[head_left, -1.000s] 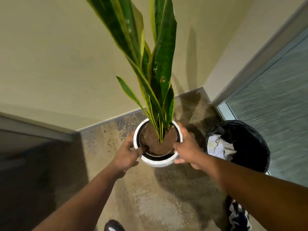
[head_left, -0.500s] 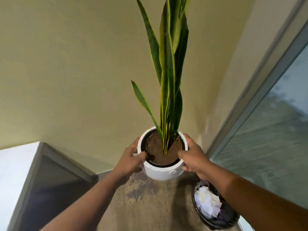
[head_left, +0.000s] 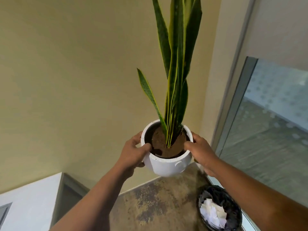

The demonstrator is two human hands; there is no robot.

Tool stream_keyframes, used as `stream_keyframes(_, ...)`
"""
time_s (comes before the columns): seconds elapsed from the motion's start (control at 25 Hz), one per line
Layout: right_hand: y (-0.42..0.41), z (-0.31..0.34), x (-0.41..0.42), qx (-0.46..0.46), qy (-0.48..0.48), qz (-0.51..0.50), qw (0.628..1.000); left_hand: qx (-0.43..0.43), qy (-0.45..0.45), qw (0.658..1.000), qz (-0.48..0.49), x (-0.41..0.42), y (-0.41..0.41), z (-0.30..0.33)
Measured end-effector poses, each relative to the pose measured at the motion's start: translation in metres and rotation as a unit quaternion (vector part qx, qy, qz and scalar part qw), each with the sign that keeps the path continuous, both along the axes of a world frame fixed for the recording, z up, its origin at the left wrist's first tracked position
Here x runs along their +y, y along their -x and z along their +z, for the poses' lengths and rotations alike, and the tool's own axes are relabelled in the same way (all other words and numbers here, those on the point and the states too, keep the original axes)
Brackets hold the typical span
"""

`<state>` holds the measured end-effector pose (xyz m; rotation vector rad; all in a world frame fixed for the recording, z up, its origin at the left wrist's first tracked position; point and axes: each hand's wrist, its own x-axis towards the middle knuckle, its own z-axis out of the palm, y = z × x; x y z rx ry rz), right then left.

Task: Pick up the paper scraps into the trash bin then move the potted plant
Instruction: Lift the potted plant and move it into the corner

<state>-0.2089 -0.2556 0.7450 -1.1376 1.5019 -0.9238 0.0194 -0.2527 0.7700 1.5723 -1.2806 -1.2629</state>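
Potted plant [head_left: 166,147] hangs mid-frame above the floor, its tall leaves upright; left hand [head_left: 133,154] and right hand [head_left: 200,150] grip opposite sides of the rim, thumbs hooked inside, likely for balance. Paper scraps [head_left: 212,212] fill the trash bin [head_left: 233,205], lower right.

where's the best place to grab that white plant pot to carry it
Grip the pot at its thick rim from two opposite sides, as the left hand and right hand do now, thumbs hooked inside. The round, smooth wall offers no handle, and the tall leaves block any reach from above.
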Motion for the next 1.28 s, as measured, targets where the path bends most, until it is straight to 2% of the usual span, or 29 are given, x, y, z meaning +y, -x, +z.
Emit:
stream_keyframes(0.12, 0.025, 0.009, -0.006, -0.095, -0.037, 0.033, 0.994, 0.004, -0.011, 1.0, 0.005, -0.004, 0.029, 0.011)
stream_keyframes(0.2, 0.038, 0.015, -0.013, -0.114, -0.061, 0.054, 0.99, 0.006, -0.024, 1.0, 0.01, -0.008, 0.044, 0.012)
stream_keyframes(0.4, 0.052, 0.01, -0.026, -0.14, -0.082, 0.034, 0.986, 0.008, -0.039, 0.999, 0.014, -0.02, 0.059, 0.007)
stream_keyframes(0.6, 0.033, -0.001, -0.051, -0.169, -0.056, -0.015, 0.984, 0.012, -0.052, 0.999, -0.007, -0.066, 0.044, -0.001)
stream_keyframes(0.72, 0.02, -0.004, -0.065, -0.167, -0.049, -0.029, 0.984, 0.019, -0.058, 0.998, -0.018, -0.101, 0.03, -0.01)
stream_keyframes(0.96, -0.007, -0.019, -0.102, -0.147, -0.036, -0.106, 0.983, 0.032, -0.075, 0.991, -0.104, -0.178, 0.008, -0.022)
stream_keyframes(1.28, 0.012, -0.034, -0.133, -0.133, -0.067, -0.167, 0.975, 0.038, -0.131, 0.98, -0.147, -0.234, 0.044, -0.047)
